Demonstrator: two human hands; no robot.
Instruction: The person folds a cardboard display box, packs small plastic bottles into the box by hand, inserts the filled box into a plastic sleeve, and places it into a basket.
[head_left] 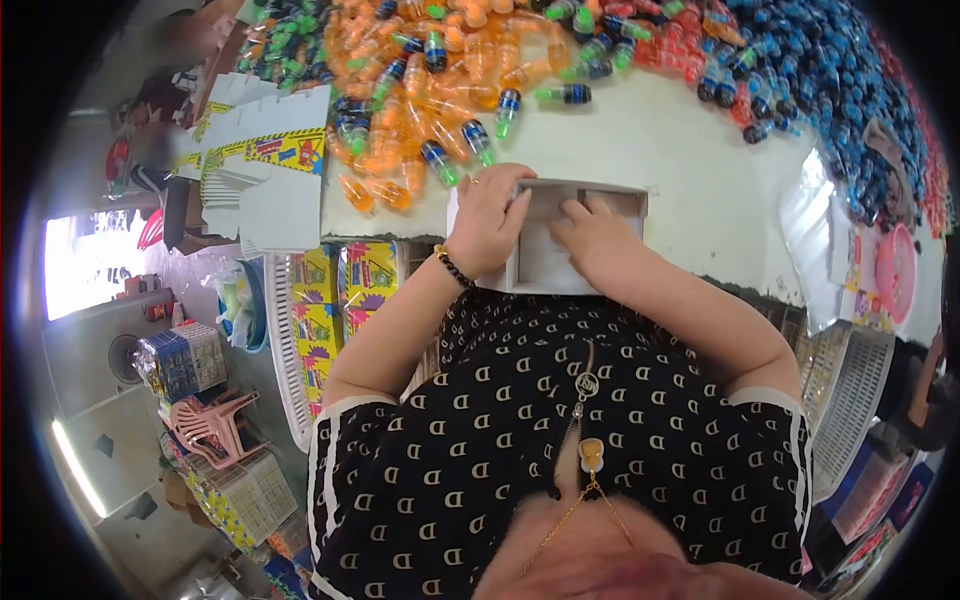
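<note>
A white cardboard box [543, 250] lies open side up at the table's near edge, with a divider inside. My left hand [487, 222] grips the box's left wall, its thumb and fingers bent over the upper left corner. My right hand [598, 241] reaches into the box with bent fingers near the divider at the upper right; its fingertips are partly hidden, and I cannot make out anything in them. Just beyond the box lie small bottles with dark labels and green caps [477, 141].
Orange bottles [415, 100] are heaped at the back left, blue ones [850, 110] at the back right. Flat white cardboard sheets [285, 195] lie left. Yellow printed boxes [370, 270] fill a white basket [283, 350] below. A pink basin [895, 272] is at right.
</note>
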